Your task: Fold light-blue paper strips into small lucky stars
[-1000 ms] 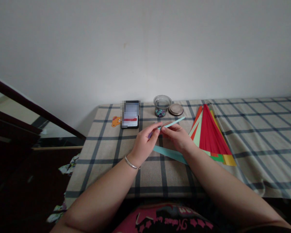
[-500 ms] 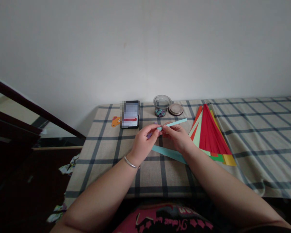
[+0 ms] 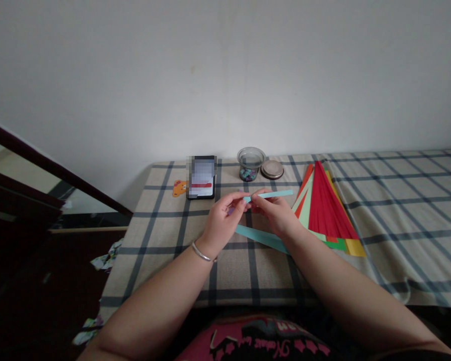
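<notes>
A light blue paper strip is pinched between both hands, its free end sticking out to the right. My left hand is closed with thumb and forefinger on the strip's left end. Close beside it, my right hand grips the same strip near its fingertips. Something purple shows behind my left fingers, partly hidden. Under the hands, on the cloth, lie more light blue paper strips, partly covered by my right forearm.
Behind the hands stands a clear plastic cup with small coloured pieces inside, beside a round lid. A phone leans near an orange bear cutout. Fanned red, green, orange and yellow paper strips lie right on the checked tablecloth.
The free end of the light blue strip has swung slightly downward and to the right. Both hands stay almost in place, still pinching it.
</notes>
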Tool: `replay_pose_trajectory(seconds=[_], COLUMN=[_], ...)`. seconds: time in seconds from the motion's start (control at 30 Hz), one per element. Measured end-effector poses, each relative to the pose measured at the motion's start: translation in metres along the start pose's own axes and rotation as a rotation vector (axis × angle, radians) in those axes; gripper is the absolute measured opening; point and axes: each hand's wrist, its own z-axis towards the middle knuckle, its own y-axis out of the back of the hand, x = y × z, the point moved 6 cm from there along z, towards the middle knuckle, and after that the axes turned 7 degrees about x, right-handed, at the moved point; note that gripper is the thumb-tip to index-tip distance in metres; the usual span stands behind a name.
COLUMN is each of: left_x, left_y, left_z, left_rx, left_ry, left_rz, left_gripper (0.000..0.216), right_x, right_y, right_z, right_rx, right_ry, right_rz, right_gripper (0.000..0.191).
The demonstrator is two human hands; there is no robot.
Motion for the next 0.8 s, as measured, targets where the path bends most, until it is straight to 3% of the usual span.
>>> replay_pose_trajectory(seconds=[0.47, 0.8], left_x=[0.0034, -0.0026], left_y=[-0.0010, -0.0048], left_z=[0.0017, 0.0037], left_rx=[0.056, 0.120], left_ry=[0.076, -0.021], left_rz=[-0.148, -0.056], left_gripper=[0.027, 0.031], right_x=[-0.0059, -0.0053], right_y=[-0.0074, -0.0089], right_z=[-0.0009, -0.0002], right_rx=[0.189, 0.214], right_ry=[-0.062, -0.062], right_rz=[0.129, 0.140], right_gripper=[0.028, 0.027])
